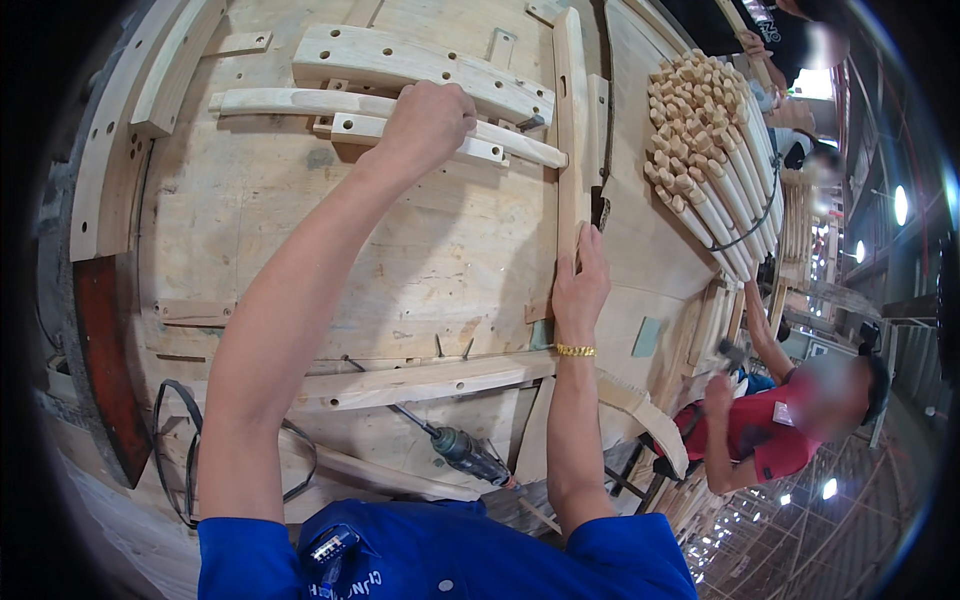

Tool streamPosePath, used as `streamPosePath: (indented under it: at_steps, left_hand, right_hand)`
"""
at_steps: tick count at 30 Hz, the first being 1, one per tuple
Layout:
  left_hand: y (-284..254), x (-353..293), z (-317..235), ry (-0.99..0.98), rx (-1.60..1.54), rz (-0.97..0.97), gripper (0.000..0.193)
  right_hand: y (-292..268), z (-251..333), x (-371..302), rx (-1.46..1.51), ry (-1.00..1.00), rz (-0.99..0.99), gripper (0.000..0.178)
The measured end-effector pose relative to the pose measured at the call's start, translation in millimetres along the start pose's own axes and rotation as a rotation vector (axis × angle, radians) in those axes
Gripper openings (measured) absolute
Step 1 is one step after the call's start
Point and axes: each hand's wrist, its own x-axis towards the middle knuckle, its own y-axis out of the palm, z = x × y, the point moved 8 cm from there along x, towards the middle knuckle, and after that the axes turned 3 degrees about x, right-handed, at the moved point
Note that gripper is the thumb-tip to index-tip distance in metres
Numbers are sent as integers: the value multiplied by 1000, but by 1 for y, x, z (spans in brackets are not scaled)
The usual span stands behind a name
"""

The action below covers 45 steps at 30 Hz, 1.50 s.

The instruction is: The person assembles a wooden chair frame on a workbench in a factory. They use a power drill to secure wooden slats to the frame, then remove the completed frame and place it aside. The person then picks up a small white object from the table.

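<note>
My left hand [428, 122] is closed over a slim, tapered wooden rail [300, 101] near the far side of the bench; the palm side and fingertips are hidden. The rail's right end meets a long wooden post [571, 110] standing across it. Around the near part of that post my right hand [582, 285] is wrapped, a gold bracelet at its wrist. Just beyond the rail lies a thick drilled wooden block [400, 60]. On the near side, a shorter drilled strip [470, 148] runs along it.
Nearer me is a drilled wooden bar [430, 383], with a power drill [465, 452] beside it. A strapped bundle of wooden rods [715, 150] rests at the right. A person in a red shirt [780, 430] holds a hammer [732, 352]. More wooden beams [105, 150] line the left edge.
</note>
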Motion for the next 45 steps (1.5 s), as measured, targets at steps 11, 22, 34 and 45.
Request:
streamPosePath:
  at_steps: [11,22,34,45]
  left_hand:
    - [7,0,-5,95,209,-14,17]
    - [6,0,-4,119,190,-21,16]
    - [5,-2,-7,144,199,-50,20]
    - [4,1,-6,94,244,0,19]
  right_hand:
    - [-2,1,1,10,-15,-10,49]
    - [-3,2,1,-6,5,2,53]
    - [-2,2,2,-11,-10,3,50]
    - [-2,4,3,3,13,8,51]
